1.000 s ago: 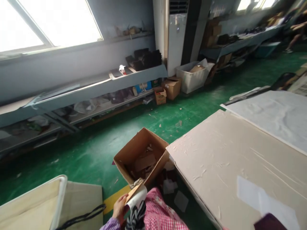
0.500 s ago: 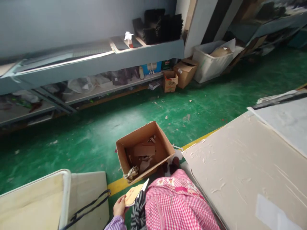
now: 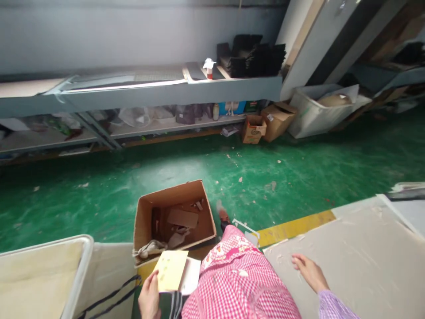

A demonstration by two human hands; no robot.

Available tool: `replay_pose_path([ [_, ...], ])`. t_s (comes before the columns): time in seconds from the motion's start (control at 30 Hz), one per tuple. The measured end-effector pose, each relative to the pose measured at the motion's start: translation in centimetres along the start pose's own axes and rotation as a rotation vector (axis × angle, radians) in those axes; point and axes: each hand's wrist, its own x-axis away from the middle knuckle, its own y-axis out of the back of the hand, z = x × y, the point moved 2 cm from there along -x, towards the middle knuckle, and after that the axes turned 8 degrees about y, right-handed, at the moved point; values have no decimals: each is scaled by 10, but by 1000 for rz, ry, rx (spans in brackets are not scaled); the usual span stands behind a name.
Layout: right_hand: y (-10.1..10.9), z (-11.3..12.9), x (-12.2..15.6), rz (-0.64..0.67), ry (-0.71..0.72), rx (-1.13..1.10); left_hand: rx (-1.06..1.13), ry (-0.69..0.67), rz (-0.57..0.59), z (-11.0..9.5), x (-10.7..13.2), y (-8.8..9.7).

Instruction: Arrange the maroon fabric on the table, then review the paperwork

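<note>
My left hand point(image 3: 149, 297) is closed on a flat yellow sheet point(image 3: 171, 269) with a few small marks on it, gripping its left edge. A white sheet point(image 3: 190, 275) shows beneath the yellow one. Both are held just in front of a cardboard box point(image 3: 208, 212) on the floor, which contains cardboard scraps and a crumpled pale bundle. On the other side, my right hand point(image 3: 311, 272) hovers over or rests on the pale board-topped table point(image 3: 352, 248); which of the two I cannot tell. Its fingers are stretched out with nothing in them.
A pale bin point(image 3: 88, 261) with a dark strap stands at lower left. Across the green floor runs a long shelf bench point(image 3: 139, 93) holding stacked black pieces point(image 3: 249, 60). Smaller cartons point(image 3: 254, 129) and a white tub point(image 3: 308, 115) stand beyond.
My right hand has come into view over the table. The yellow sheet now faces the camera more fully. The view has shifted, and a foot shows beside the box.
</note>
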Motion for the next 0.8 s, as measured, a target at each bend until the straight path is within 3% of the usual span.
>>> replay_pose_path([
  [0.07, -10, 60, -43, 44, 116, -37, 112, 43, 46, -48, 6, -30],
  [0.13, -27, 136, -84, 110, 274, 15, 251, 20, 150, -105, 14, -70],
  [0.27, -69, 299, -139, 324, 595, 43, 439, -26, 379, -215, 27, -165],
  [0.37, -80, 401, -161, 480, 859, -167, 534, 75, 540, -272, 36, -245],
  [0.43, -75, 452, -180, 588, 951, -246, 545, 172, 640, -299, 39, -297],
  [0.57, -57, 515, -240, 812, 947, -212, 477, 316, 805, -337, 33, -392],
  [0.7, -50, 535, -312, 720, 820, -244, 454, 356, 877, -360, 20, -467],
  [0.8, -49, 535, -357, 622, 671, -297, 527, 461, 946, -370, 16, -508],
])
